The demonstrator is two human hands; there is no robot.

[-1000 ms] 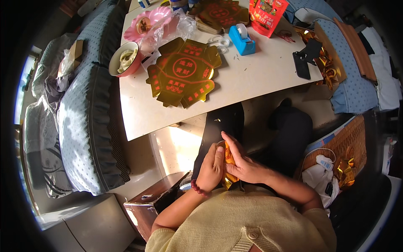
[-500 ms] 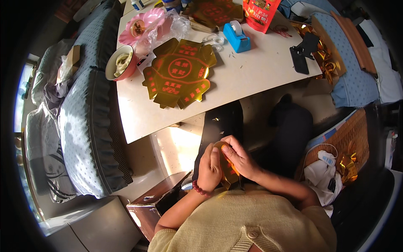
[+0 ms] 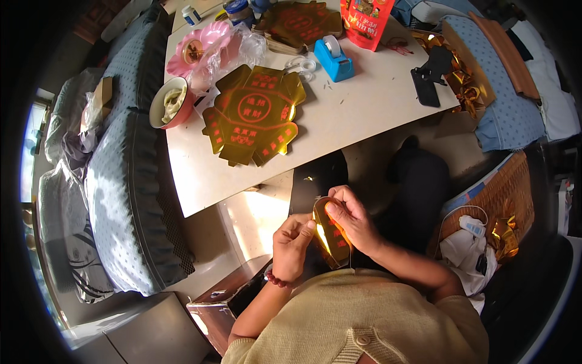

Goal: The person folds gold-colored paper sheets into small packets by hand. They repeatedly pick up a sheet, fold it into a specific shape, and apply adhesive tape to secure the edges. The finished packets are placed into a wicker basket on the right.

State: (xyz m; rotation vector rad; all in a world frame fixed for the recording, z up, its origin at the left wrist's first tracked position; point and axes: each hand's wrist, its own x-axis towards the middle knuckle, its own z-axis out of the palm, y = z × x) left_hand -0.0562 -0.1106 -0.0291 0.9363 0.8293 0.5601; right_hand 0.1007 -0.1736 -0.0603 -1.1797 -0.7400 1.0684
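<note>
Over my lap, my right hand [image 3: 357,223] holds a partly folded shiny gold cardboard piece [image 3: 334,238] with red print, thumb on its face near the rounded top. My left hand [image 3: 291,242] pinches its left edge between thumb and fingers, a red bead bracelet on that wrist. The lower end of the piece sits close to my tan knit top. On the table in front lies a flat gold cardboard cut-out [image 3: 251,130] with flaps all round and red print.
The white table [image 3: 200,188] bears a blue tape dispenser [image 3: 333,60], tape rolls [image 3: 301,64], stacked gold sheets [image 3: 297,24], a red pouch [image 3: 364,24], a pink bowl [image 3: 171,103], a pink flower-shaped dish [image 3: 176,64] and a black phone holder [image 3: 427,88]. Gold folded pieces [image 3: 506,236] lie at right.
My left hand has shifted left and now pinches the gold piece's edge instead of lying along its side. More of the printed face shows. My right hand keeps its hold.
</note>
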